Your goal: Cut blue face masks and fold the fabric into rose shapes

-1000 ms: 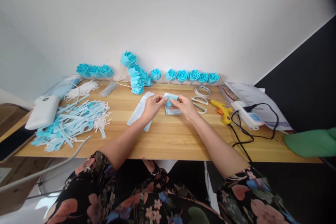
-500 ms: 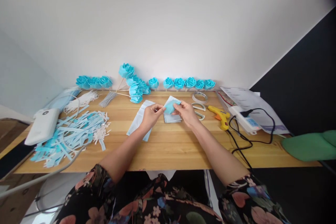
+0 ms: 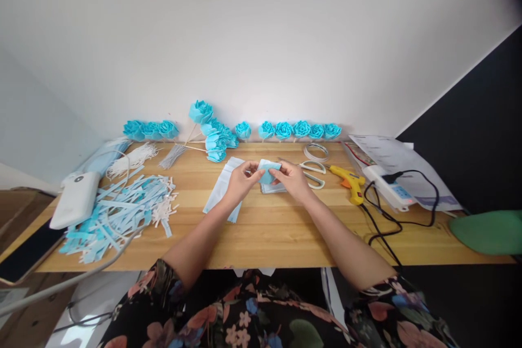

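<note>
"On the wooden worktop [image 3: 285,239]?"

"Ruffled blue flowers [image 3: 302,129] — three leftmost, a bunch, then one, then five. One yellow glue gun [image 3: 351,184], one pair of scissors [image 3: 302,165]."

"And the left hand [image 3: 241,180] and right hand [image 3: 295,180]?"

"Both pinch one thin blue piece [image 3: 267,175] — above the pale, squarish stack [image 3: 271,190]."

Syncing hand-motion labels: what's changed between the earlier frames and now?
Since the last frame, the left hand and right hand have drawn slightly together. The blue piece, then slanted, sits squarer, both thumbs on its front. Neither hand has let go. Flowers, glue gun and strips stayed put; the camera shifted.
</note>
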Demonstrator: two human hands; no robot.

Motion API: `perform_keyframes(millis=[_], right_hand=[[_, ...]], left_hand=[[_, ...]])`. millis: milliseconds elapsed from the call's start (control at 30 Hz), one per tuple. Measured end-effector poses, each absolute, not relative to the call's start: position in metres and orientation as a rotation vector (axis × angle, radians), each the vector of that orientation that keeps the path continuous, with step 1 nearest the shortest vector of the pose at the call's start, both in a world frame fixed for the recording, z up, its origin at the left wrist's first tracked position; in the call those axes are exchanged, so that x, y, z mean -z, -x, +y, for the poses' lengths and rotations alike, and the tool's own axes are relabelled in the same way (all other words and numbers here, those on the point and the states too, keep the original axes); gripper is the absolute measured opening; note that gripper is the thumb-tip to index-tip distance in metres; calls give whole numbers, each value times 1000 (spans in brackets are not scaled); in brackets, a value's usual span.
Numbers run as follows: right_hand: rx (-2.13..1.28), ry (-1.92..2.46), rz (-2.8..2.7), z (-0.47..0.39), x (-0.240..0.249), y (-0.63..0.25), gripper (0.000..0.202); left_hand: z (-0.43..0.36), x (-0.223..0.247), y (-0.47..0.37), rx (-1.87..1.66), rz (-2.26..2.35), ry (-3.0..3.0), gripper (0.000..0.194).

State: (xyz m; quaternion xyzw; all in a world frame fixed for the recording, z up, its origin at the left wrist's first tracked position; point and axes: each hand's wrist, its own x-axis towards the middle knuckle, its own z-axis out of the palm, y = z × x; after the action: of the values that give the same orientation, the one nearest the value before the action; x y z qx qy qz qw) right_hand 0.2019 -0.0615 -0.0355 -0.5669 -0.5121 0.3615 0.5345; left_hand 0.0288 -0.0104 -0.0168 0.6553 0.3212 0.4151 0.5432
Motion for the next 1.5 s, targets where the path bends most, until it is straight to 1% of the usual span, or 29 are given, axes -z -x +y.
perform_keyframes(millis=[167,333,567,800,833,933,967,1033,1133,1267,1500], right_hand=[[-856,1392,-1251,-63,35,-201,34],[-876,1347,-1206,-66,23,-198,40],[-883,1300,-1172,-63,27,-197,34],[-904,1263,-1205,-63,29,-200,27],[-891,1258,-1226,-64,28,-200,28],[-812,1281,-1319,-67,21,-200,42],[-776,1298,-1350,-68,18,-199,44],[-705,1330,-1399,-70,14,-197,38],[-615,1364,-1414,-72,12,-195,20],[-555,1370,-1368,-70,17,-199,23],[-615,1343,-1233,-67,22,-208,27]], left_hand=[[-7,19,-26,-1015,819,-1516,27],[-5,22,-24,-977,821,-1411,31],[-6,23,-29,-1017,699,-1240,37],[-8,20,-28,-957,694,-1358,35],[-8,20,-28,-949,711,-1385,35],[-10,23,-28,-906,757,-1485,32],[-12,24,-28,-892,772,-1520,31],[-15,23,-29,-864,801,-1592,28],[-18,22,-29,-837,830,-1682,26],[-16,22,-28,-817,813,-1725,26],[-13,22,-26,-841,857,-1724,26]])
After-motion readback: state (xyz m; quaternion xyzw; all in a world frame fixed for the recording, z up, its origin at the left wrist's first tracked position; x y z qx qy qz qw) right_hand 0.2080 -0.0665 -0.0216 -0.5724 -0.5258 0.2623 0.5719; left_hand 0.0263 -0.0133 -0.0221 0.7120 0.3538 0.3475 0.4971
